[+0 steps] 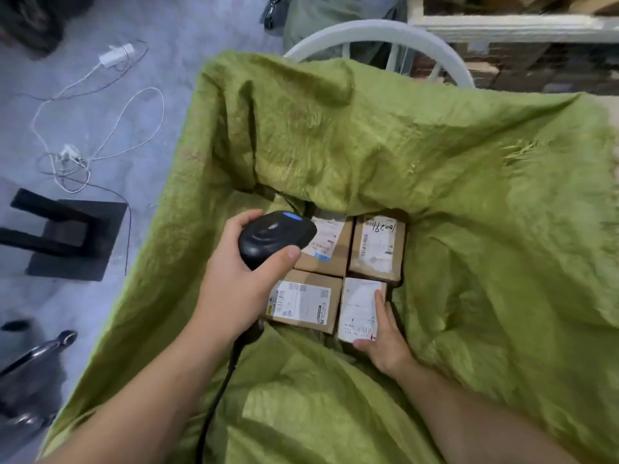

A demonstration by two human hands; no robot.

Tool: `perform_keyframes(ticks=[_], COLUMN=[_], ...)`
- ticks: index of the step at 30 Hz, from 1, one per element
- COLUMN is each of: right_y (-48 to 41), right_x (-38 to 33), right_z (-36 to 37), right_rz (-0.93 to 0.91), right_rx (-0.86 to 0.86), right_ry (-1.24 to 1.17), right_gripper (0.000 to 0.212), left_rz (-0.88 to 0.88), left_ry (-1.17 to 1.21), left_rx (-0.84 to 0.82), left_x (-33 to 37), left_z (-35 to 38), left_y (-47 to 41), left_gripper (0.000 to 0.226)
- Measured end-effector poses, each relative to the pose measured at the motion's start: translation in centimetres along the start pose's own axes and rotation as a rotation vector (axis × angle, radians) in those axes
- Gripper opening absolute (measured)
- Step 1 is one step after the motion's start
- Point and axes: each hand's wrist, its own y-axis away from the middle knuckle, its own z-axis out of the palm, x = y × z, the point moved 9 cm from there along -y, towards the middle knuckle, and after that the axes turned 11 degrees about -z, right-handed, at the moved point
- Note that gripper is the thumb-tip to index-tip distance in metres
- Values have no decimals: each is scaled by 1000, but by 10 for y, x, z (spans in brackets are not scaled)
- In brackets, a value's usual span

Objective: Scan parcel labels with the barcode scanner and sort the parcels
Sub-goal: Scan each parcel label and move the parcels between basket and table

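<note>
Several small cardboard parcels with white labels lie side by side at the bottom of a big green woven sack (469,202). My left hand (234,283) grips a black corded barcode scanner (274,237), held over the back left parcel (330,244) and partly hiding it. My right hand (385,339) holds the front right parcel (360,308) by its right and near edges, thumb under the near end. The front left parcel (303,301) and the back right parcel (376,249), with handwriting on its label, lie free.
The sack hangs open over a white round frame (378,31). On the grey floor to the left are white cables with a charger (117,55), a black stand (67,239) and a metal object (37,353). Shelving with boxes (522,25) stands at the back right.
</note>
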Motion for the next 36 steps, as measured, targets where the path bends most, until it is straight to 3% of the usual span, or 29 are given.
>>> perform_keyframes(ticks=[8, 14, 21, 24, 28, 36], right_y=[-24, -19, 29, 76, 178, 435], right_x=[17, -4, -97, -149, -202, -168], right_z=[14, 1, -43, -75, -118, -161], right_rz=[3, 135, -26, -143, -266, -106], right_rx=[-44, -49, 122, 249, 529, 1030], right_ry=[67, 229, 389, 489, 630, 827], right_gripper=[119, 117, 76, 64, 63, 67], left_rz=[-6, 29, 163, 265, 454, 720], left_ry=[6, -8, 53, 103, 151, 232], left_rx=[9, -3, -9, -11, -31, -244], left_x=[-16, -12, 27, 47, 71, 101], left_z=[-8, -8, -30, -51, -76, -61], left_y=[4, 15, 58, 93, 157, 303], left_gripper=[74, 70, 73, 75, 68, 63])
